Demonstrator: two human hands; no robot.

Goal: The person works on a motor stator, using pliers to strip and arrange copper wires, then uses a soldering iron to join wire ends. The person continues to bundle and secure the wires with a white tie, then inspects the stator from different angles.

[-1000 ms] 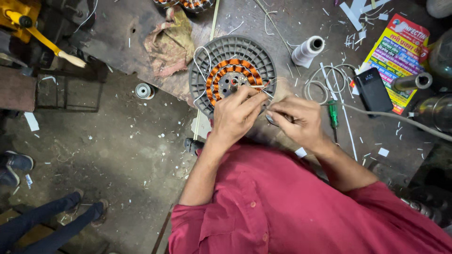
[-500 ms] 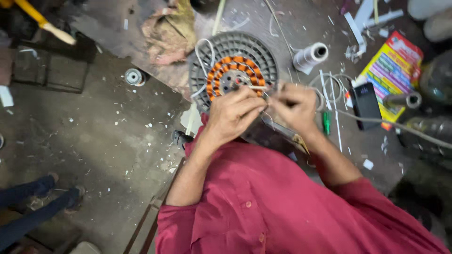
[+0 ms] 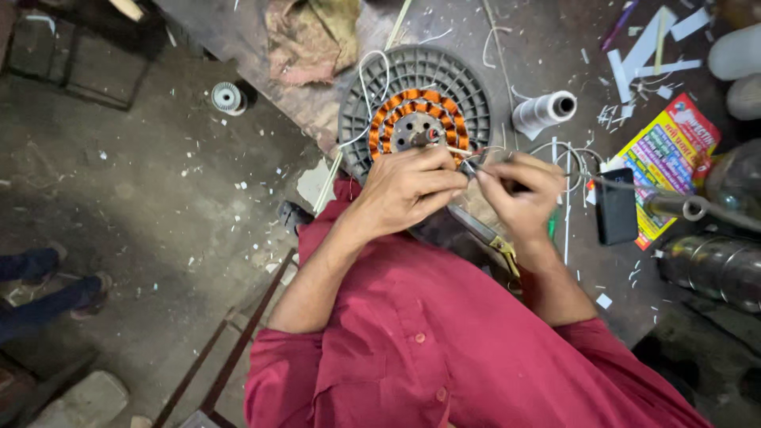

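A round grey motor housing (image 3: 468,83) lies on the dark workbench, with a ring of orange copper windings (image 3: 392,111) around its hub. My left hand (image 3: 408,190) rests at the housing's near edge, fingers pinched on thin wire leads (image 3: 464,152) coming off the windings. My right hand (image 3: 519,194) is beside it, closed on a small dark tool whose tip meets the same leads. White wires (image 3: 369,75) loop over the housing's left side. My red shirt fills the lower frame.
A white thread spool (image 3: 543,111), a black phone (image 3: 614,206), a colourful printed packet (image 3: 666,158) and metal cylinders (image 3: 717,265) sit on the right. A rag (image 3: 305,36) lies beyond the housing. Pliers with yellow handles (image 3: 495,242) lie near my right wrist. Another person's feet (image 3: 47,289) stand at left.
The view has shifted, so the bench sits lower and further right in frame. Both hands stay pinched together at the housing's near edge, working the wire leads.
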